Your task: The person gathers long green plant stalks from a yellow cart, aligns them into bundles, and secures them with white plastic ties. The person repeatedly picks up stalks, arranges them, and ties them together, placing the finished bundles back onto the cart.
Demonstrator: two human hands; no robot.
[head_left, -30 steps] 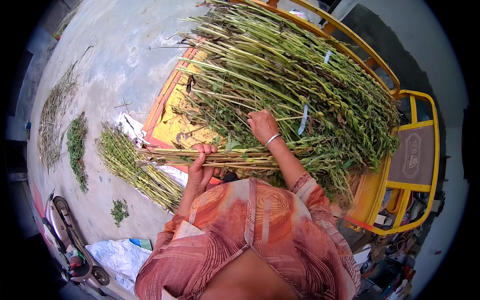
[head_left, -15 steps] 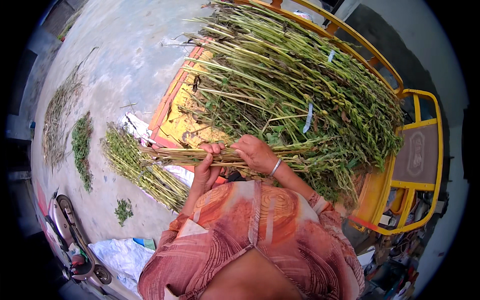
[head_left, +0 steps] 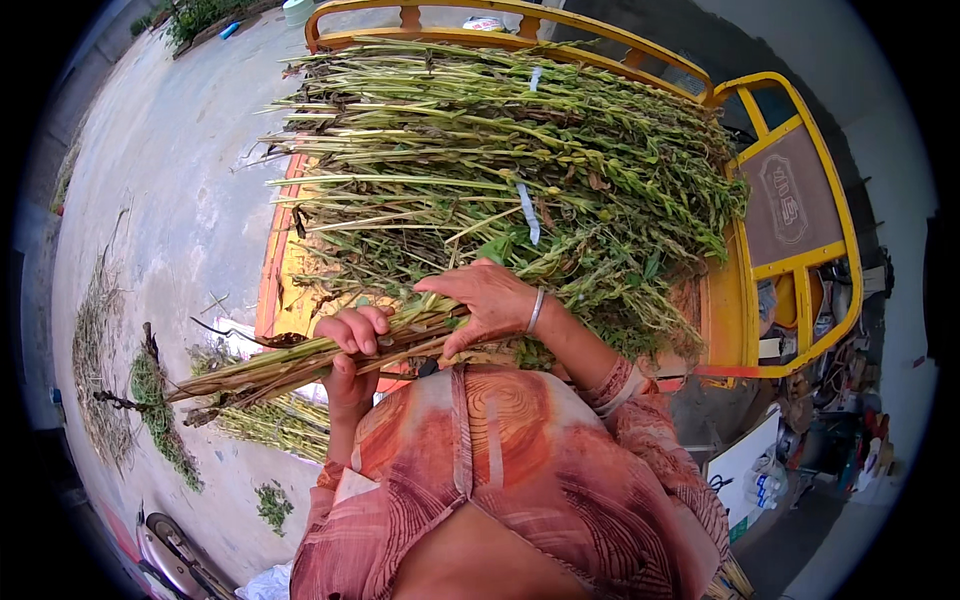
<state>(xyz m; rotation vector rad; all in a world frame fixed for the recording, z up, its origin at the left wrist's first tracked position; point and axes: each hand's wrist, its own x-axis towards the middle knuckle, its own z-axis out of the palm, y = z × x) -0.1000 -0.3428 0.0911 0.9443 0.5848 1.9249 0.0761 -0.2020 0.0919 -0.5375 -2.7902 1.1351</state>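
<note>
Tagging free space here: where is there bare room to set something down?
Bare floor lies between the cart and dry straw at left. Crowded: most of the cart's bed, beneath piled stalks, and around the bundle in the left hand.

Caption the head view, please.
Left hand grips cut stalks, right hand spread around them, beside a yellow cart piled with more.

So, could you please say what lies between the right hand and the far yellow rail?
In the head view, a pile of leafy stalks bearing two pale strips fills the stretch from the right hand to the far yellow rail.
</note>
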